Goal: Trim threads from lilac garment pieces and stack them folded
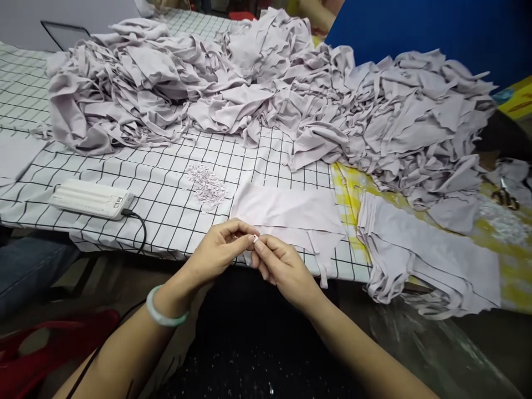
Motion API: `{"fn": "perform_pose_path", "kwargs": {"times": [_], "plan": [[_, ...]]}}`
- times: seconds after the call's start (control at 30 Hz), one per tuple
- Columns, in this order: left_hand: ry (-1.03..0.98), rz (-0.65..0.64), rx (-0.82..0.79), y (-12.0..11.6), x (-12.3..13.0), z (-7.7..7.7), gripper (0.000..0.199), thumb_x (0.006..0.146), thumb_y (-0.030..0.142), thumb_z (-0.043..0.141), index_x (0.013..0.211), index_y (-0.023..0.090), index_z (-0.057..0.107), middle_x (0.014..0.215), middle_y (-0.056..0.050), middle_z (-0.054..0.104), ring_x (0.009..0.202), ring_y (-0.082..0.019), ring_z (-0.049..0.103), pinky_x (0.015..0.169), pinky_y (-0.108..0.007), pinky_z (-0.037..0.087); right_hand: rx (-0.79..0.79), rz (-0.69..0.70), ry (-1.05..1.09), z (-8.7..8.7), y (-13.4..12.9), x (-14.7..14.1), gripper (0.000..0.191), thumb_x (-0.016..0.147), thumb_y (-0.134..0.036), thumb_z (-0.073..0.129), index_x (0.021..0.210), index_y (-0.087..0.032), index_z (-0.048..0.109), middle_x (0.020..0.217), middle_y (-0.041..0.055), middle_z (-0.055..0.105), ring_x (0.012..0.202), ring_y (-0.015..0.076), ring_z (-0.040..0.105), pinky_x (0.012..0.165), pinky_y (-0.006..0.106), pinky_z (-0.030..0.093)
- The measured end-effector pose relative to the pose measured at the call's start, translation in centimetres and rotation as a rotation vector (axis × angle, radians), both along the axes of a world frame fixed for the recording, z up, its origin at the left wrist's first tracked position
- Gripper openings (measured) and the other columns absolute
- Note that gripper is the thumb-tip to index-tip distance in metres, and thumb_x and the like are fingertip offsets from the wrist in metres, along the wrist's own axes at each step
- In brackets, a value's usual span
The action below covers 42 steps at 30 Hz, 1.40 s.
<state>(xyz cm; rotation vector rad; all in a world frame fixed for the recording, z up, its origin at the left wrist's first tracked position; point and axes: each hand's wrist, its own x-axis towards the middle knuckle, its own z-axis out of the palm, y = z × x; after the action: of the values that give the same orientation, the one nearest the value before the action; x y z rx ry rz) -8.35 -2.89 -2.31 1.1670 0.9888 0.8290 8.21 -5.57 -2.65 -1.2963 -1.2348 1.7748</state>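
Note:
In front of me, at the table's near edge, both hands meet fingertip to fingertip. My left hand (224,246), with a pale green bangle (154,310) on its wrist, pinches a small white piece (255,239). The thumb and fingers of my right hand (286,269) are closed on that same piece. It is too small to tell its kind. Just beyond the hands a pale lilac cloth piece (286,206) lies flat, a thin strap (322,260) hanging over the edge. A little heap of tiny pale bits (206,185) lies to its left.
A large pile of crumpled lilac garments (166,83) spans the back of the checked tablecloth (162,174). On the left lies a white power bank (89,198) with a black cable (143,227). A stack of garments (436,249) and scissors (505,197) are at right.

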Motion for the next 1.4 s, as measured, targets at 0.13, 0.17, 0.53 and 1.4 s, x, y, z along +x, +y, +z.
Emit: {"fn": "perform_pose_path", "kwargs": {"times": [0.13,0.17,0.53,1.4], "plan": [[0.154,-0.032,0.164,-0.5,0.8,0.2,0.008,0.088,0.02,0.058,0.082,0.019,0.063,0.08,-0.003,0.063,0.075,-0.015,0.061,0.068,-0.03,0.054,0.064,-0.052,-0.087,-0.2,-0.9,0.9,0.031,0.096,-0.045,0.054,0.078,-0.021,0.06,0.065,-0.0038,0.046,0.058,0.01,0.04,0.055,0.023,0.035],[0.219,-0.037,0.256,-0.3,1.0,0.1,0.01,0.089,0.018,0.056,0.082,0.019,0.063,0.081,-0.003,0.062,0.076,-0.015,0.06,0.068,-0.03,0.053,0.074,-0.08,-0.11,-0.3,-1.1,1.2,0.029,0.096,-0.045,0.055,0.08,-0.021,0.062,0.065,-0.0037,0.046,0.059,0.0104,0.041,0.055,0.023,0.036],[0.698,-0.095,0.843,5.8,3.0,-6.4,0.02,0.081,0.002,0.049,0.088,0.015,0.063,0.093,-0.011,0.066,0.089,-0.023,0.062,0.081,-0.038,0.055,-0.38,-0.335,0.082,-0.8,2.6,3.0,0.024,0.077,-0.04,0.068,0.077,-0.015,0.068,0.06,-0.0015,0.058,0.045,0.0088,0.05,0.038,0.021,0.043],[0.441,-0.064,0.447,6.7,2.8,-4.7,0.014,0.085,0.015,0.058,0.073,0.018,0.064,0.085,-0.005,0.068,0.084,-0.017,0.062,0.08,-0.035,0.049,-0.242,-0.475,-0.021,-2.4,5.6,0.1,0.021,0.082,-0.034,0.058,0.068,-0.019,0.06,0.053,-0.0066,0.051,0.036,0.0068,0.046,0.031,0.018,0.042]]}}
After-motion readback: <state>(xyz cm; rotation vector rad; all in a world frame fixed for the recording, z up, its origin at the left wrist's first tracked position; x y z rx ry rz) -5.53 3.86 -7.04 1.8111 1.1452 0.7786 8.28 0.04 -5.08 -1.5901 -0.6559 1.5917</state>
